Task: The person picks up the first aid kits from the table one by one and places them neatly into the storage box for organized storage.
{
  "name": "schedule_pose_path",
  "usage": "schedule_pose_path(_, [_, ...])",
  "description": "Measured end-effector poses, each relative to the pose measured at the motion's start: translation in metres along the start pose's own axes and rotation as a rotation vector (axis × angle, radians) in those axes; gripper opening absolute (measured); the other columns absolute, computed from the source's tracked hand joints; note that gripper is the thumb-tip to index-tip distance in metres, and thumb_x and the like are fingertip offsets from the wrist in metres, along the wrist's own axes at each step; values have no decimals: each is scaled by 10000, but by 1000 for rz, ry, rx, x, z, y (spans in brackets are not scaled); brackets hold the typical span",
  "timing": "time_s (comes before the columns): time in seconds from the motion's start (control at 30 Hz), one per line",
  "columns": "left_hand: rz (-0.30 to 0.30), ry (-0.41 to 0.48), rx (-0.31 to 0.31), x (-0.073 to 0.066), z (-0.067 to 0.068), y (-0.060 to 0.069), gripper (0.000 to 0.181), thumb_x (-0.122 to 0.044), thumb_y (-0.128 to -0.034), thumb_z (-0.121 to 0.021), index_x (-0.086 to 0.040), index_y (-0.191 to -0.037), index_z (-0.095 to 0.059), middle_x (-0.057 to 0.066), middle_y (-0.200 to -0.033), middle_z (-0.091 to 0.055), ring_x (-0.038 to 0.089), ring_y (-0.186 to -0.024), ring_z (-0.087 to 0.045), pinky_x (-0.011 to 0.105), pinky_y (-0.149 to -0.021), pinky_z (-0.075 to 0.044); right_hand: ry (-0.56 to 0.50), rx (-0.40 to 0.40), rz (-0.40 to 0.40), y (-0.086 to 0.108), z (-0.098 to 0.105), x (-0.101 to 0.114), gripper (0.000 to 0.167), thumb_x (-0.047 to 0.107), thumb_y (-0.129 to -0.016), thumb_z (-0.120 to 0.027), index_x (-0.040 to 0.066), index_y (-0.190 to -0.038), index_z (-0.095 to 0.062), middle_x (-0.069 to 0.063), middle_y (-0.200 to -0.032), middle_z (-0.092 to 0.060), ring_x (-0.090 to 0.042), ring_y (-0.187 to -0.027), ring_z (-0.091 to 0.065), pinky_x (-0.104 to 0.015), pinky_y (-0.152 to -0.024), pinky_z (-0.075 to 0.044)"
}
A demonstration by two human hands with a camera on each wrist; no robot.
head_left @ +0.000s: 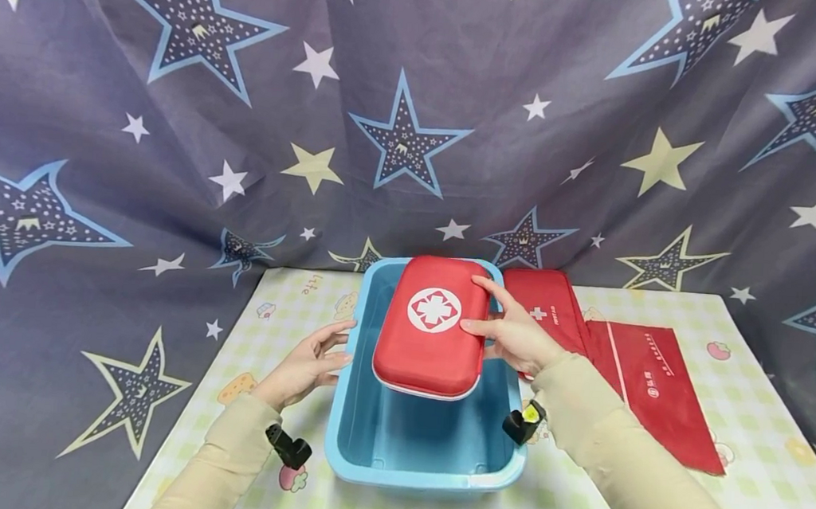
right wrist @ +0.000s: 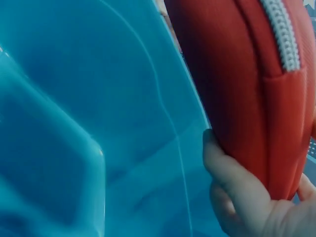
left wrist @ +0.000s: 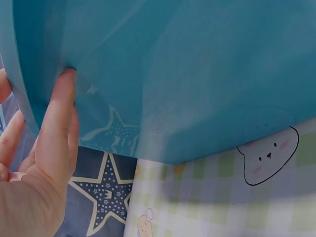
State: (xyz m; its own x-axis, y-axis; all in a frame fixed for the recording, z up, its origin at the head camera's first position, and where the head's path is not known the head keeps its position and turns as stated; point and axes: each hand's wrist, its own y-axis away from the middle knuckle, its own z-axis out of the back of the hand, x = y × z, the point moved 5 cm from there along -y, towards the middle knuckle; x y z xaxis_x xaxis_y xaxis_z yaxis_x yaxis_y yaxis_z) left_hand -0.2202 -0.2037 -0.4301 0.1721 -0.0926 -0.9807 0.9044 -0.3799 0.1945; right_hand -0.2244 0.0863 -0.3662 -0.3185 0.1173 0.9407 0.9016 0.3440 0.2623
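Note:
A red hard-shell first-aid case [head_left: 425, 356] with a white round emblem is held tilted over a light-blue plastic bin [head_left: 426, 478]. My right hand [head_left: 520, 337] grips the case by its right side, thumb on the front. In the right wrist view, the case's white zipper [right wrist: 282, 37] faces up beside the bin's inner wall [right wrist: 133, 123]. My left hand [head_left: 307, 368] is at the bin's left rim, its fingers fairly straight and touching the side. The left wrist view shows a fingertip of the left hand [left wrist: 47, 163] against the blue wall [left wrist: 197, 74].
Right of the bin lie a red first-aid pouch [head_left: 548, 305] and a flat red bag [head_left: 663, 394] with white print, partly under the right forearm. A checked tablecloth [head_left: 568, 507] covers the table. A star-patterned curtain [head_left: 368, 36] hangs behind.

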Motion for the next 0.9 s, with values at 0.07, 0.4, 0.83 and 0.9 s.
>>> schedule_pose_path(0.07, [-9,-5,9,0,0,0,639,-115,-930,-593,-117,-1485,-276,214,-1409,-317,98,-984,-593,343,-778,-553,25,-5,-9,-2,-3,-3,775,61,-896,-611,282,-1507,-190,-214,-1410,-296,-392,-1282,-362,-480,-836,-540])
schedule_pose_path(0.4, [-12,0,5,0,0,-1,632,-104,-930,-591,-101,-1480,-280,202,-1381,-352,95,-978,-598,337,-770,-561,128,-39,-50,-18,-19,-17,783,56,-870,-652,278,-1493,-233,-204,-1381,-345,-397,-1262,-390,-488,-811,-551])
schedule_pose_path(0.83, [-7,11,3,1,-1,-1,638,-107,-929,-594,-115,-1482,-278,214,-1419,-332,99,-987,-605,346,-767,-563,232,-136,-81,-28,-30,-30,780,56,-831,-695,257,-1467,-292,-185,-1377,-359,-400,-1233,-413,-483,-765,-567])
schedule_pose_path(0.9, [-6,11,1,1,0,-1,636,-107,-929,-593,-121,-1482,-280,210,-1422,-335,102,-991,-604,349,-768,-563,261,-144,-84,-29,-32,-32,779,48,-822,-700,249,-1463,-306,-191,-1372,-361,-405,-1225,-416,-486,-756,-569])
